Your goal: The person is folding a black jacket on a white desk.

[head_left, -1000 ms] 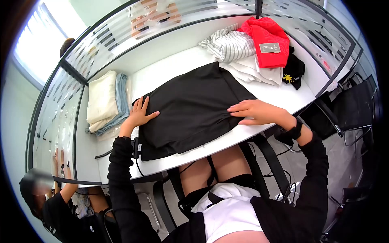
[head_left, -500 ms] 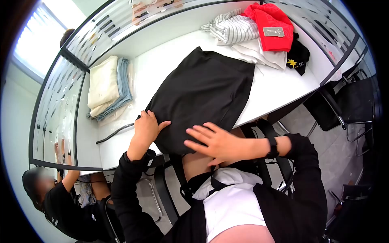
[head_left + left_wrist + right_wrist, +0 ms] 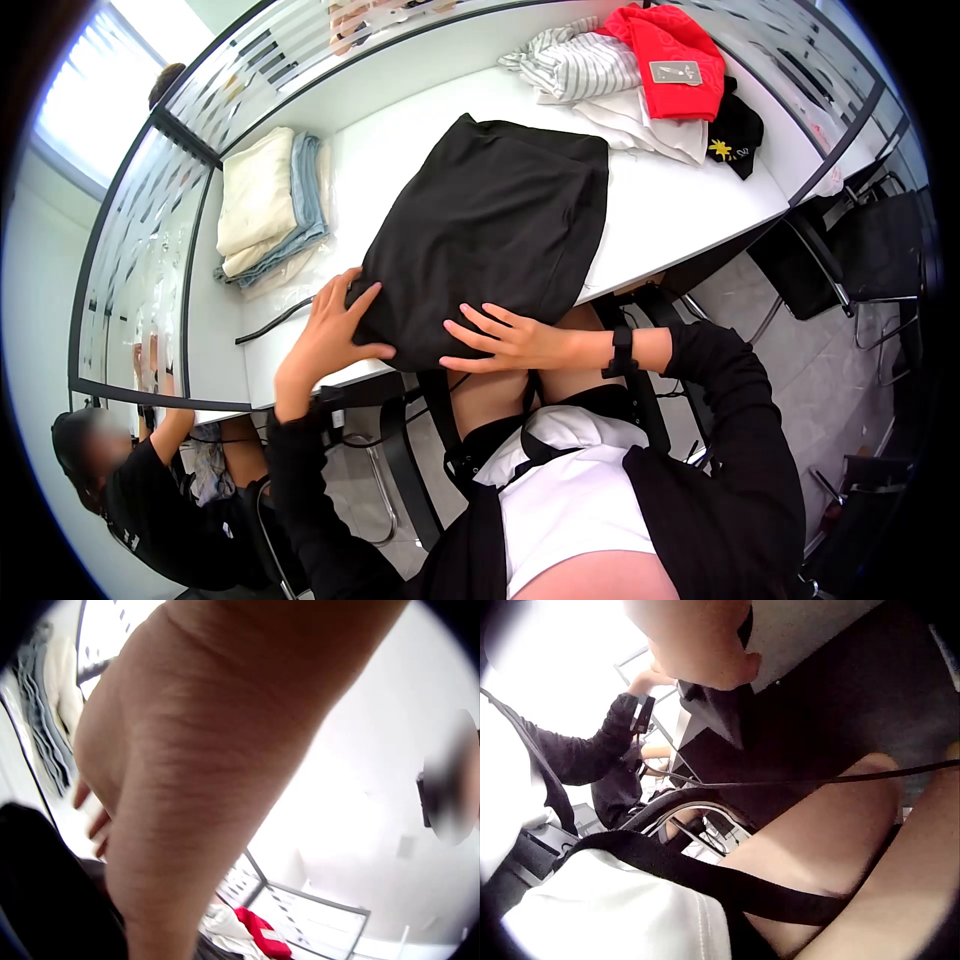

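Observation:
A black garment point(image 3: 490, 210), shaped like a skirt, lies spread on the white table, with its near end at the front edge. In the head view my left hand point(image 3: 325, 335) is at the garment's near left corner, thumb and fingers spread apart. My right hand point(image 3: 515, 343) rests on the near end, its fingers straight and fanned out over the cloth. A fold of dark cloth point(image 3: 724, 712) hangs below the right hand point(image 3: 697, 649) in the right wrist view. The left wrist view is mostly filled by the left hand point(image 3: 187, 765), which hides its contact with the cloth.
Folded cream cloth point(image 3: 255, 195) and blue denim point(image 3: 308, 185) are stacked at the left. Striped cloth point(image 3: 580, 65), a red garment point(image 3: 680, 95) with a tag and a black cap point(image 3: 735, 140) lie back right. Low partitions surround the table point(image 3: 660, 215). Another person point(image 3: 170, 510) sits left.
The black garment has turned and slid toward me. My right hand has moved from its right side to its near end. My left hand has shifted along the left side to the near corner.

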A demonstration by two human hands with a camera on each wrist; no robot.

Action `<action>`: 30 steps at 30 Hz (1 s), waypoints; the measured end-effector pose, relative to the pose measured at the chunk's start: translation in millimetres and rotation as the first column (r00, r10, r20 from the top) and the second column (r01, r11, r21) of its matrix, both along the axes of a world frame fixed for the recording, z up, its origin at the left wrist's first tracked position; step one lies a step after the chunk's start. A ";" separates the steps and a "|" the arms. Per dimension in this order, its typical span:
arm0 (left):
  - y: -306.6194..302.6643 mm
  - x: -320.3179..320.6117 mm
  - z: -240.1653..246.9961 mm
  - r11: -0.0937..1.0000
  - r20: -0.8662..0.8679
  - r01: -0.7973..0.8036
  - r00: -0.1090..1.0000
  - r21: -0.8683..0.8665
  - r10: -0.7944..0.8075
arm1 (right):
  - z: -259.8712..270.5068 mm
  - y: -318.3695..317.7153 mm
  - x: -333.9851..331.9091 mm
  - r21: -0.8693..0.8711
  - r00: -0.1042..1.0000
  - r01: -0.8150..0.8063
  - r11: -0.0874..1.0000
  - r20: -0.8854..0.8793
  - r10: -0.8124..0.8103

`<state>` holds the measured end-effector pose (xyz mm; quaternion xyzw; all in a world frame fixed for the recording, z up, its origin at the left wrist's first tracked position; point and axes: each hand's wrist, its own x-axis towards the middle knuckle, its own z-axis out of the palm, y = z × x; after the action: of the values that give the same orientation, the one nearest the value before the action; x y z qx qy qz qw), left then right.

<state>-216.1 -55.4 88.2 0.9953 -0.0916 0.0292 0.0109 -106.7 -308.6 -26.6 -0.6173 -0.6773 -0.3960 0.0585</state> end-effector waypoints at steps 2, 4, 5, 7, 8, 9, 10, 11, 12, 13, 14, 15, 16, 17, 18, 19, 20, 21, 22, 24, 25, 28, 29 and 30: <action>12.8 -4.1 7.3 0.974 -0.214 0.009 0.975 -0.228 -0.060 | 0.9 -6.2 4.9 -0.024 0.999 -0.053 0.998 0.004 0.053; 19.5 -10.3 -3.1 0.928 -0.258 0.034 0.956 -0.370 -0.138 | 5.2 -9.7 9.3 0.002 0.986 -0.161 0.987 -0.046 0.160; 13.9 -14.0 -9.5 0.963 -0.249 0.050 0.961 -0.266 -0.119 | 5.2 -10.7 9.5 -0.002 0.981 -0.182 0.983 -0.072 0.181; 0.5 -19.9 -15.5 0.976 -0.191 -0.006 0.981 -0.216 -0.036 | 5.2 -10.7 9.1 0.020 0.969 -0.216 0.976 -0.118 0.216; -3.4 -22.6 -17.4 0.977 -0.163 -0.027 0.987 -0.212 -0.008 | 5.3 -11.3 9.2 0.025 0.969 -0.218 0.976 -0.114 0.219; -7.3 -26.2 -18.5 0.984 -0.136 -0.036 0.991 -0.175 0.012 | 6.1 -11.8 8.9 0.042 0.961 -0.236 0.971 -0.136 0.240; -11.5 -30.9 -18.9 0.989 -0.108 -0.047 0.994 -0.138 0.032 | 7.2 -12.6 9.1 0.059 0.952 -0.256 0.965 -0.156 0.262; -16.2 -36.1 -19.4 0.993 -0.079 -0.061 0.995 -0.101 0.053 | 7.9 -14.2 9.8 0.082 0.940 -0.260 0.962 -0.207 0.272; -22.2 -40.9 -20.0 0.995 -0.003 -0.056 0.998 -0.080 0.056 | 8.6 -15.5 10.6 0.106 0.924 -0.264 0.959 -0.257 0.282; -23.4 -46.1 -21.7 0.997 0.003 -0.051 0.999 -0.054 0.052 | 9.7 -17.1 11.0 0.131 0.905 -0.266 0.955 -0.306 0.294; -24.8 -51.7 -23.6 0.998 0.007 -0.049 0.999 -0.028 0.049 | 13.8 -20.6 11.5 0.149 0.887 -0.265 0.953 -0.350 0.302; -30.4 -56.4 -24.6 0.997 0.078 -0.048 0.996 -0.053 0.053 | 16.6 -25.3 11.7 0.155 0.871 -0.269 0.951 -0.383 0.309; -28.5 -62.9 -27.7 0.998 0.092 -0.023 0.995 -0.056 0.028 | 19.1 -31.1 12.6 0.162 0.853 -0.273 0.948 -0.414 0.316; -24.0 -69.7 -31.9 0.998 0.106 0.003 0.994 -0.059 0.003 | 21.3 -38.2 14.3 0.142 0.832 -0.276 0.951 -0.461 0.310; -24.5 -70.8 -30.6 0.998 0.122 0.030 0.992 -0.062 -0.022 | 24.0 -46.2 16.0 0.121 0.809 -0.280 0.952 -0.505 0.302; -29.9 -73.0 -25.7 0.996 0.170 0.067 0.984 -0.066 -0.055 | 28.4 -54.9 17.0 0.113 0.749 -0.276 0.955 -0.598 0.287; -35.6 -73.5 -18.1 0.987 0.154 0.109 0.984 -0.117 -0.091 | 31.4 -63.3 19.9 0.125 0.656 -0.300 0.946 -0.693 0.299; -39.9 -73.7 -11.5 0.974 0.142 0.150 0.982 -0.169 -0.126 | 37.4 -72.6 22.6 0.128 0.585 -0.300 0.945 -0.758 0.288; -43.9 -73.5 -6.5 0.957 0.131 0.188 0.978 -0.221 -0.162 | 45.4 -82.3 25.0 0.129 0.510 -0.300 0.945 -0.816 0.273; -50.5 -71.3 -0.1 0.918 0.106 0.166 0.985 -0.360 -0.136 | 62.4 -99.0 32.4 0.097 0.359 -0.310 0.946 -0.909 0.211; -53.3 -68.8 4.5 0.888 0.094 0.138 0.990 -0.439 -0.108 | 69.0 -106.8 36.0 0.072 0.263 -0.271 0.960 -0.954 0.146; -55.3 -48.7 35.0 0.809 0.004 -0.026 0.999 -0.587 0.035 | 101.2 -115.5 52.6 0.020 0.159 -0.186 0.982 -0.986 0.050; -51.1 -35.1 42.4 0.784 0.037 -0.022 0.998 -0.621 0.058 | 107.4 -112.6 62.5 0.053 0.112 -0.140 0.989 -0.991 0.069; -45.2 -18.7 49.1 0.759 0.071 -0.014 0.994 -0.651 0.080 | 113.7 -108.0 73.3 0.086 0.067 -0.091 0.992 -0.994 0.092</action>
<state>-234.8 -100.7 137.3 0.9293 -0.0511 0.1062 0.3501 -33.4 -416.5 87.1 -0.6777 -0.4934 0.1342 0.5284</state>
